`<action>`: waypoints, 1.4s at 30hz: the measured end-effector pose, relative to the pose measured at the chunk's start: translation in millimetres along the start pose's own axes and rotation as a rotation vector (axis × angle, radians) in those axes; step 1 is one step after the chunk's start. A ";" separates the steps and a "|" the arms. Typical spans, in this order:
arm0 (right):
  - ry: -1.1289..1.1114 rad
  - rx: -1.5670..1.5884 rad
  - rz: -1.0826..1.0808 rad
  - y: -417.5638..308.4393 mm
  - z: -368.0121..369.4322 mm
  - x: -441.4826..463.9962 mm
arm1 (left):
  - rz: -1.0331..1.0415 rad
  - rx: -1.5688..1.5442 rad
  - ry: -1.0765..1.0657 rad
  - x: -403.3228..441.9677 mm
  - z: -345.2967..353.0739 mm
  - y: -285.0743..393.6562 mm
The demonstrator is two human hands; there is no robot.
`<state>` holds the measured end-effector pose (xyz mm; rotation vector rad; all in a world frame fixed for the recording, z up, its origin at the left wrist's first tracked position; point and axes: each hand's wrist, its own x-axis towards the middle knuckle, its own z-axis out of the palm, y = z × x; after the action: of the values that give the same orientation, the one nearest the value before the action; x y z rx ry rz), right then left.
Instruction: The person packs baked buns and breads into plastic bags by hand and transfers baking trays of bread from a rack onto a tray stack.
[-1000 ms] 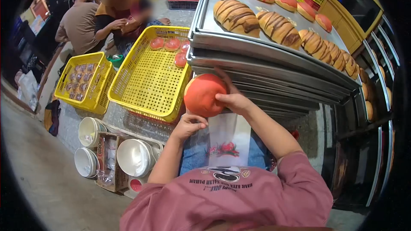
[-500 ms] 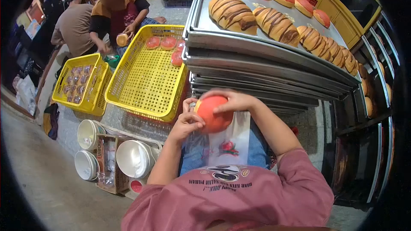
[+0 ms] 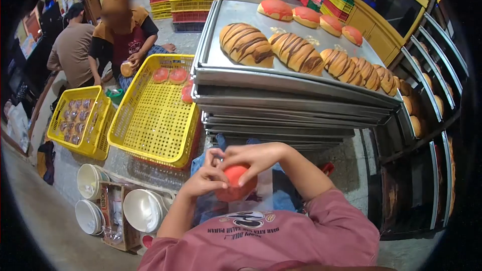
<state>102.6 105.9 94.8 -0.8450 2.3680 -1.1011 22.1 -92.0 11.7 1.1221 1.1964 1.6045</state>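
Observation:
A round bun with a red top (image 3: 236, 183) is low in front of my body, above my lap. My left hand (image 3: 207, 173) pinches at its left side, and clear plastic seems to lie around the bun, though its edges are hard to make out. Over the bun's top and right side curls my right hand (image 3: 251, 159), its fingers wrapped on it. White plastic sheets (image 3: 265, 190) with a red print rest on my lap, partly hidden by the bun.
Stacked metal trays (image 3: 281, 78) with striped buns (image 3: 246, 45) and red-topped buns (image 3: 275, 9) rise ahead. A yellow crate (image 3: 153, 115) holds wrapped red buns; a smaller crate (image 3: 75, 120) and white tubs (image 3: 143, 210) are at left. Two people sit beyond; a rack stands right.
The bun has moved down toward my lap, with both hands closer together around it. The view has shifted, so trays and crates appear lower and farther left. One co-worker now holds a bun near the large crate.

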 end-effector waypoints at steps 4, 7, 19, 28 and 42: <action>0.288 0.229 0.039 3.9 -5.0 -10.4 | 0.027 0.152 0.061 6.9 3.9 26.0; 0.048 0.119 -0.053 -5.3 4.7 -1.6 | 0.082 0.169 -0.007 13.7 12.3 33.6; 0.064 -0.031 -0.011 -50.8 15.5 4.8 | 0.371 0.143 -0.007 17.9 -0.3 65.9; -0.213 0.316 0.106 -26.3 6.4 61.9 | 0.373 0.574 0.495 -30.5 -25.6 81.0; 0.685 0.965 0.305 44.8 -10.1 172.7 | 0.247 0.311 1.072 -120.1 -69.4 50.1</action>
<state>-47.0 19.2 49.3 0.2687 1.8550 -2.3121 -17.7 -233.0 28.6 0.5394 2.0889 2.3804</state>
